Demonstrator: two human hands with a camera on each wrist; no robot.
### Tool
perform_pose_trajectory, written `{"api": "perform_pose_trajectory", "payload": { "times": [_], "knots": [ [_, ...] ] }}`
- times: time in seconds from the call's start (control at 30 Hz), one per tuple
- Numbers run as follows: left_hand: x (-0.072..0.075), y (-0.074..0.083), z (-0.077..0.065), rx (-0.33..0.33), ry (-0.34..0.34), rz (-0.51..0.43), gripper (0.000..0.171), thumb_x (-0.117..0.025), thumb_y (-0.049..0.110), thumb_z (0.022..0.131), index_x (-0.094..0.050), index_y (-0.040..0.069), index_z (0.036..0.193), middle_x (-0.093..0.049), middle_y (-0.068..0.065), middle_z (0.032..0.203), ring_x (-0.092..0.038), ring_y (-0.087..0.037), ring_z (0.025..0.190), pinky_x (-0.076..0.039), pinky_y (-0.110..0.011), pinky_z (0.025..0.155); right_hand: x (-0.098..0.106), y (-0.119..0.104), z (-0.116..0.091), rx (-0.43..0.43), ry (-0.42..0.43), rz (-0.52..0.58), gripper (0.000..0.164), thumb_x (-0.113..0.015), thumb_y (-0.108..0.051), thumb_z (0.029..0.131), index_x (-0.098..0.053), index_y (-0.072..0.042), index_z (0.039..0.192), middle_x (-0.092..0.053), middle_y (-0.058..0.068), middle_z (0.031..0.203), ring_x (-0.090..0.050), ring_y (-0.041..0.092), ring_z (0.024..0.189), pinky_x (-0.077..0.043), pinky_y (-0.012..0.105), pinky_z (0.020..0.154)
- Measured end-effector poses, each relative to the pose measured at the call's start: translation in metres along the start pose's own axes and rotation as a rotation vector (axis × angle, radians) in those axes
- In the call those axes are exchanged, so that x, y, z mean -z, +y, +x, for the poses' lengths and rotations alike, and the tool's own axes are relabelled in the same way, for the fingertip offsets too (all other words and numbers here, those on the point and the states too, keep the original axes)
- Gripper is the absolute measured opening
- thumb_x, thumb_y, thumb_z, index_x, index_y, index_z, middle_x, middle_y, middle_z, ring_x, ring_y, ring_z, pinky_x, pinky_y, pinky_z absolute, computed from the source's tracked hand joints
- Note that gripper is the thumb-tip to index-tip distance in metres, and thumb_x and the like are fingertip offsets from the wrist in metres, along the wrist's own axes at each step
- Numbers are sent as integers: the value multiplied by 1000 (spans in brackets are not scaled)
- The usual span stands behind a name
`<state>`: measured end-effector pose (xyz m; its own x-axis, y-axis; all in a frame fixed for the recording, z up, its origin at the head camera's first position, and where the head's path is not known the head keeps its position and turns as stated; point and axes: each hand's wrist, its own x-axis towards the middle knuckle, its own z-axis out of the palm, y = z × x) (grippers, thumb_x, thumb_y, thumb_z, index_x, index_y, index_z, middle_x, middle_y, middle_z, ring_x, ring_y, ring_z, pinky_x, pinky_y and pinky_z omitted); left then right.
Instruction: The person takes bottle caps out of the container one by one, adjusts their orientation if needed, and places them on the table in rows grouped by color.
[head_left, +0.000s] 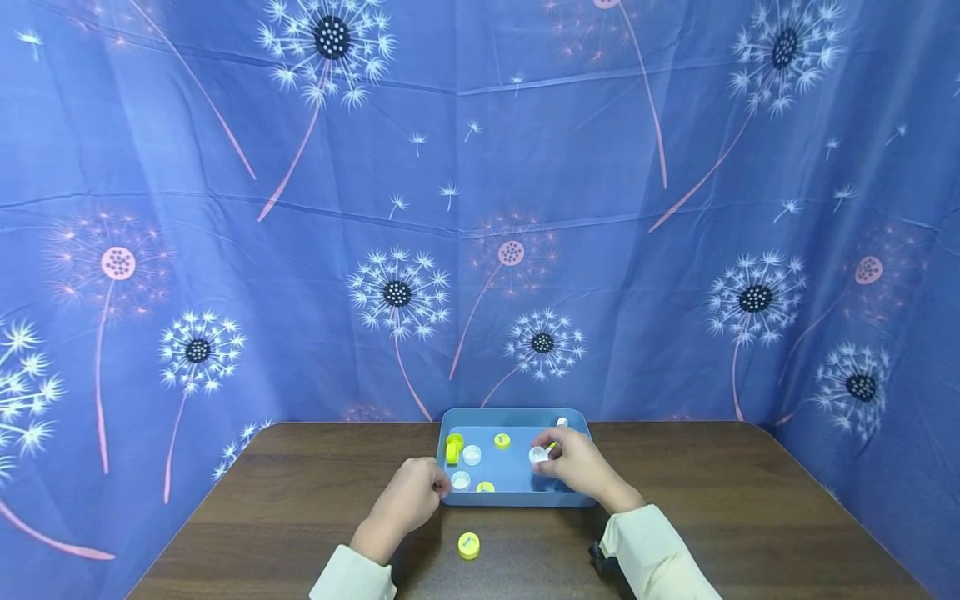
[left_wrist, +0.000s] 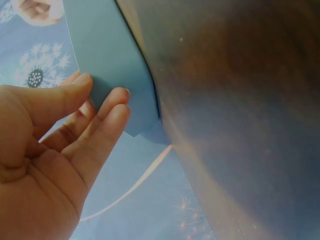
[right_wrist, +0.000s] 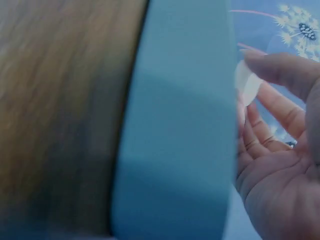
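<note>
A shallow blue tray (head_left: pixel 517 499) sits on the brown table. At its front left corner my left hand (head_left: pixel 411 496) grips the rim; in the left wrist view the thumb (left_wrist: pixel 80 87) lies at the edge. Over the tray's right part, my right hand (head_left: pixel 577 460) pinches a small white round cap (head_left: pixel 537 454), also seen as a pale disc (right_wrist: pixel 247 82) past the tray wall in the right wrist view. Inside the tray are white caps (head_left: pixel 472 455) (head_left: pixel 461 481), yellow caps (head_left: pixel 502 441) (head_left: pixel 485 487) and a yellow piece (head_left: pixel 454 448). Something white and yellow (head_left: pixel 562 422) is partly hidden behind the right hand.
One yellow cap (head_left: pixel 468 546) with a blue mark lies on the table (head_left: pixel 300 500) in front of the tray. A blue dandelion-print cloth (head_left: pixel 480 208) hangs behind and at both sides. A dark object (head_left: pixel 600 558) shows beside the right sleeve.
</note>
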<state>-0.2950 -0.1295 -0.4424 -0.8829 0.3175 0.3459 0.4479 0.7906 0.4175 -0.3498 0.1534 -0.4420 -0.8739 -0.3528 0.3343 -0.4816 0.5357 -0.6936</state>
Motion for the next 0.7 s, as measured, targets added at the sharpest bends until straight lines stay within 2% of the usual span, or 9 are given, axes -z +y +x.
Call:
{"api": "perform_pose_trajectory", "payload": {
  "times": [0.17,0.4,0.53,0.63,0.7],
  "knots": [
    [-1,1,0,1,-8,3,19,-63,-7,74,-72,10,72,-58,11,74,-53,-3,68,-49,-23,61,3,-21,-4,63,-1,90,23,-75,-15,75,-64,-14,95,-61,2,85,-58,16,73,-48,25,57],
    [-1,1,1,1,-10,16,18,-64,-6,74,-72,10,72,-58,11,74,-53,-3,69,-49,-23,62,7,-65,-18,142,-151,201,23,-70,-6,78,-58,-6,98,-62,8,89,-61,24,78,-51,31,64],
    [-2,1,0,2,-7,14,19,-64,-6,74,-72,11,72,-58,11,74,-53,-3,68,-49,-23,61,4,-79,-26,247,-220,211,21,-68,-7,81,-62,-10,101,-61,6,92,-59,22,82,-51,31,67],
    [-2,1,0,-9,0,14,19,-63,-7,74,-72,10,71,-57,11,73,-52,-3,67,-48,-22,60,-3,-81,-31,359,-280,195,20,-66,-13,83,-66,-17,103,-60,-1,90,-57,15,80,-50,28,65],
    [-2,1,0,-19,5,15,19,-63,-7,73,-72,10,71,-57,11,73,-52,-3,66,-48,-22,60,-9,-83,-34,402,-334,204,20,-66,-16,84,-67,-21,103,-60,-3,90,-57,12,78,-50,27,64]
  ]
}}
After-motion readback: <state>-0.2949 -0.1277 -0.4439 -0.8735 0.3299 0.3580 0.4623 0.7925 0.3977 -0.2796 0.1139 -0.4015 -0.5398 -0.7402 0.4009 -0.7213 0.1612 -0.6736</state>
